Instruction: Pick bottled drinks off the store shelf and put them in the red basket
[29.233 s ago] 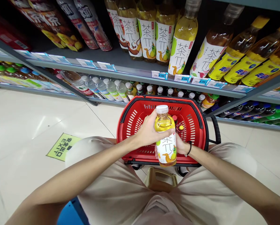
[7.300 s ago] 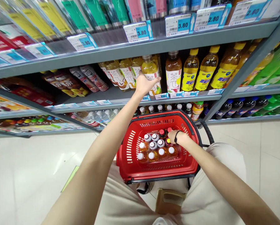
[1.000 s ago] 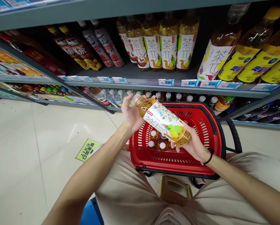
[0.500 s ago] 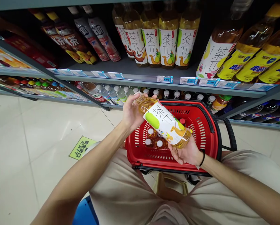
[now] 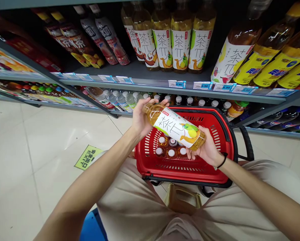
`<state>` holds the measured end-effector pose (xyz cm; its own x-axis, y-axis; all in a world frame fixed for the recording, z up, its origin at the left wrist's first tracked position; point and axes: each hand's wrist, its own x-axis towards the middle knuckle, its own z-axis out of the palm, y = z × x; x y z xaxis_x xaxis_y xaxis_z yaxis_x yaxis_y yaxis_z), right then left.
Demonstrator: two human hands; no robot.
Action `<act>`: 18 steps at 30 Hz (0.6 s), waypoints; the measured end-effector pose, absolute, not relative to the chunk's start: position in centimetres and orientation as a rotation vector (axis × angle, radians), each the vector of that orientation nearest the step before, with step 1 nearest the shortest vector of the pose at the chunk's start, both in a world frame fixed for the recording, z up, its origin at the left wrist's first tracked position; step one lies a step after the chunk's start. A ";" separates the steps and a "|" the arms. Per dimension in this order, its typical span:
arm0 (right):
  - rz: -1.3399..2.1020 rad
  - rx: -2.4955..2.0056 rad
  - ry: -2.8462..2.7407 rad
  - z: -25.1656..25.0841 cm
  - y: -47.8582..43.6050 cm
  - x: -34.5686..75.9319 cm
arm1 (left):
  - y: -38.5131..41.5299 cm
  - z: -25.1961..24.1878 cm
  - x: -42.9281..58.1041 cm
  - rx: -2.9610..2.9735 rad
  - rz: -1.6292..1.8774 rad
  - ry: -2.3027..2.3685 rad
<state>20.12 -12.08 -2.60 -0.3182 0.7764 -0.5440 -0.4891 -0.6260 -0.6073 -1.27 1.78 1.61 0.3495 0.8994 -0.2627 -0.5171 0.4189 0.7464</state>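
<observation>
A bottle of tea (image 5: 176, 129) with a white label and amber liquid lies slanted between my hands, above the red shopping basket (image 5: 150, 169). My left hand (image 5: 141, 117) is closed around its neck end at the upper left; the cap is hidden. At the lower right, my right hand (image 5: 207, 147) grips the base, with the thumb on top and fingers beneath. Below, several capped bottles (image 5: 171, 153) stand upright inside the basket, partly covered by the held bottle and my right hand.
Ahead is a shelf (image 5: 150, 78) with matching tea bottles (image 5: 181, 47) and yellow-labelled bottles (image 5: 270, 68). Capped bottles (image 5: 126, 98) fill the lower shelf. The basket's black handle (image 5: 247, 144) sticks out to the right. A green exit sign (image 5: 87, 156) is on the tiled floor.
The bottle has been turned about its long axis, so its label shows a different side. My right hand has shifted slightly up, with its thumb now over the base.
</observation>
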 end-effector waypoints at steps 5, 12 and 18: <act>1.649 -1.240 -0.623 -1.4 -10.8 21.6 | 1.8 1.2 -1.3 0.599 0.954 0.752; 1.435 -1.290 -0.648 -2.2 -9.9 23.1 | 1.6 0.2 -0.4 0.602 0.897 0.788; 1.457 -1.351 -0.688 -3.2 -9.1 25.1 | 2.1 -3.1 0.5 0.629 0.824 0.916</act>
<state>25.11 -9.05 -3.16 0.1151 0.9140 -0.3890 -0.2808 -0.3457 -0.8954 0.47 2.14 -3.07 0.3543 0.8305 -0.4298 -0.3404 0.5427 0.7679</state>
